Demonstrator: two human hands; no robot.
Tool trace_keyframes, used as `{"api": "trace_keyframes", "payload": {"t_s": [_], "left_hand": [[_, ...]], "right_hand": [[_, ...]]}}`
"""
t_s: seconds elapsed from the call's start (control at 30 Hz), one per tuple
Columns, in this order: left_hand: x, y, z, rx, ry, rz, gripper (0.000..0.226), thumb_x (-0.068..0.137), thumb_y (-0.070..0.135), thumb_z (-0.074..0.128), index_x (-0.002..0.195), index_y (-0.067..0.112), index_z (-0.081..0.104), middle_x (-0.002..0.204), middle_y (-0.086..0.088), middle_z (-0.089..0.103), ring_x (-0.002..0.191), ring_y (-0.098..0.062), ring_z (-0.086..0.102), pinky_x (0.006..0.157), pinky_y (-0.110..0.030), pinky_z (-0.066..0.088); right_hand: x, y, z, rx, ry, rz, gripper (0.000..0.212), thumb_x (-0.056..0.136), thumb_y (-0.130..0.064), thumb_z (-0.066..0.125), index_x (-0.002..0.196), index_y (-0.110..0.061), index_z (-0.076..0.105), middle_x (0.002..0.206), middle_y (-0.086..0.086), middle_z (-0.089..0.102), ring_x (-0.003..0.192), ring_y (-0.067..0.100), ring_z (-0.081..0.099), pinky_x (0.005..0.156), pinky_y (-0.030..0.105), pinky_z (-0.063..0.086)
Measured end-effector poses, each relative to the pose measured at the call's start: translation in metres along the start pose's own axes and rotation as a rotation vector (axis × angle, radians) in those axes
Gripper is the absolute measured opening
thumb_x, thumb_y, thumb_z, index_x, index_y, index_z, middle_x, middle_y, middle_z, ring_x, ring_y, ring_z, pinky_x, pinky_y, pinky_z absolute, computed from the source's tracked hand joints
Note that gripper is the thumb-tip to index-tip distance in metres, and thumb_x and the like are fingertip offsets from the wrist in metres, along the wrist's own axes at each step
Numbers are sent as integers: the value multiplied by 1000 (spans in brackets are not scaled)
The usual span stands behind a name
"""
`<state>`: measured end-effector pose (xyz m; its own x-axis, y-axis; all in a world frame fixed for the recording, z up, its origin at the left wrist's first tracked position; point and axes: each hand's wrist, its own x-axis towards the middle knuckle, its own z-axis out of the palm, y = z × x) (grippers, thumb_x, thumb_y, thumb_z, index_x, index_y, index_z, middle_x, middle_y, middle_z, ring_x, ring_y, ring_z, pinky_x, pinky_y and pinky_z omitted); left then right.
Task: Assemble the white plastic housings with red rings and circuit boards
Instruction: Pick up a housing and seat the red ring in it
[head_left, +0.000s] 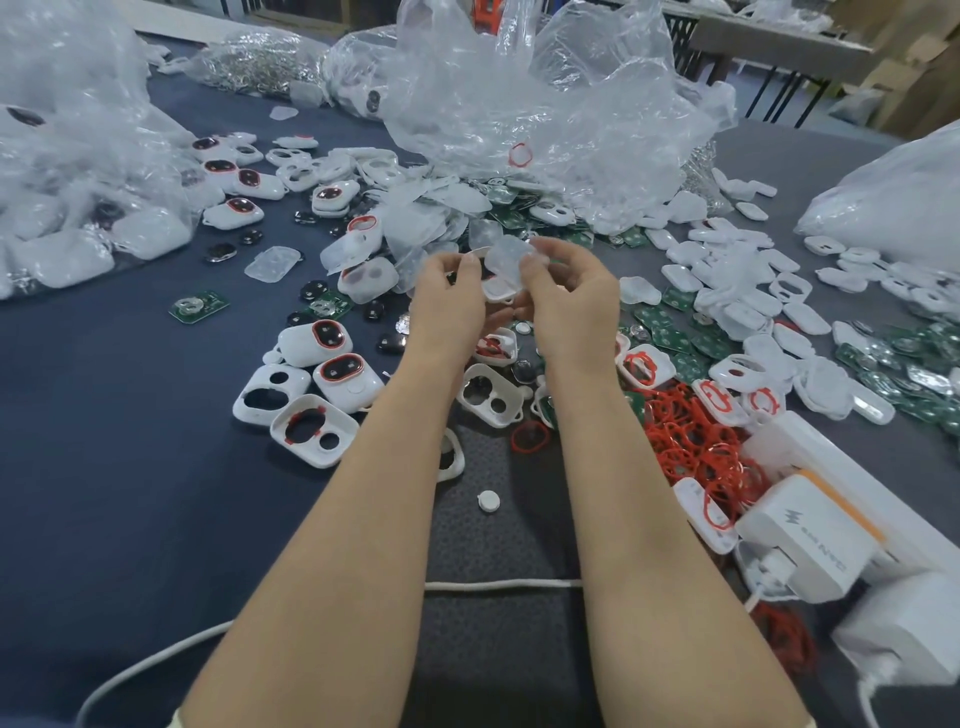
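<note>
Both hands are working above the table (130, 441): the left hand (449, 301) and right hand (569, 296) are pinching a white housing (500, 289) between their fingers, with a translucent cover (511, 257) pressed on top. Loose red rings (691, 447) are lying to the right, green circuit boards (670, 332) just beyond them

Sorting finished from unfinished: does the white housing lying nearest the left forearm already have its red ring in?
Ring in. The white housing lies hollow side up with a red ring around its larger opening; no circuit board shows inside.
</note>
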<state>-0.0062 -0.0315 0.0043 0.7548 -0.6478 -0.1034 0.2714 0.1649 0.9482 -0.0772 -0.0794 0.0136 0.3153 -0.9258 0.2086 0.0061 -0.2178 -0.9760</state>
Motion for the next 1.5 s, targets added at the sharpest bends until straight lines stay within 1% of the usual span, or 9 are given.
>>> {"api": "trace_keyframes", "payload": {"t_s": [0.17,0.33,0.47,0.67,0.87,1.0,1.23,1.4,1.5], "left_hand": [[-3,0,5,-85,-27,-3,16,104,20,39,90,15,47,84,-5,55,50,-4,64,51,-18,52],[-2,-3,5,22,-20,27,12,102,21,42,91,23,47,98,-7,62,79,-13,65,56,-18,52],[0,-5,3,88,8,61,10,98,14,50,107,16,48,94,-7,65,70,-8,64,51,-16,49],[2,-3,-1,115,78,65,15,93,6,51,102,18,47,97,-13,65,77,-22,65,64,-31,56],[3,-3,-2,136,69,62,19,91,9,54,106,19,50,104,-12,66,86,-23,71,78,-38,60],[0,-4,-2,161,31,95,21,90,10,60,100,24,49,91,-5,67,69,-9,66,57,-18,53],[0,-5,-3,241,0,102,25,90,6,61,109,18,49,98,-12,70,86,-24,71,80,-39,59],[2,1,-8,105,93,76,25,89,1,58,101,21,50,98,-10,66,84,-25,71,73,-33,60],[5,3,-13,49,199,88,25,88,2,57,97,24,51,99,-3,60,88,-26,69,75,-34,60]], "right_hand": [[-4,1,6,-54,86,-20,14,85,-13,68,84,-19,56,80,13,69,69,27,64,74,45,55],[-5,1,8,-167,112,-85,12,85,-16,69,87,-15,57,79,3,67,79,21,66,74,31,52],[-8,1,8,-260,93,-165,13,86,-19,69,90,-11,59,72,-13,57,77,14,60,71,23,45],[-5,4,4,-425,108,-266,8,90,-14,59,94,-10,64,96,6,65,85,13,53,69,14,28],[1,3,-4,-342,38,-140,7,89,-15,61,92,-12,66,86,-3,64,82,7,55,76,17,41],[1,7,-2,-397,-31,-144,10,90,-20,63,92,-11,68,81,-7,61,79,7,56,66,7,38],[1,11,-1,-541,-56,-228,17,92,-26,61,93,-10,65,88,1,66,82,14,57,69,19,35],[7,5,-14,-336,83,-174,12,94,-17,56,96,-13,67,80,-12,60,74,0,53,66,4,39],[12,8,-25,-429,119,-125,19,93,-11,50,101,-17,65,77,-17,55,69,0,51,58,9,39]]}}
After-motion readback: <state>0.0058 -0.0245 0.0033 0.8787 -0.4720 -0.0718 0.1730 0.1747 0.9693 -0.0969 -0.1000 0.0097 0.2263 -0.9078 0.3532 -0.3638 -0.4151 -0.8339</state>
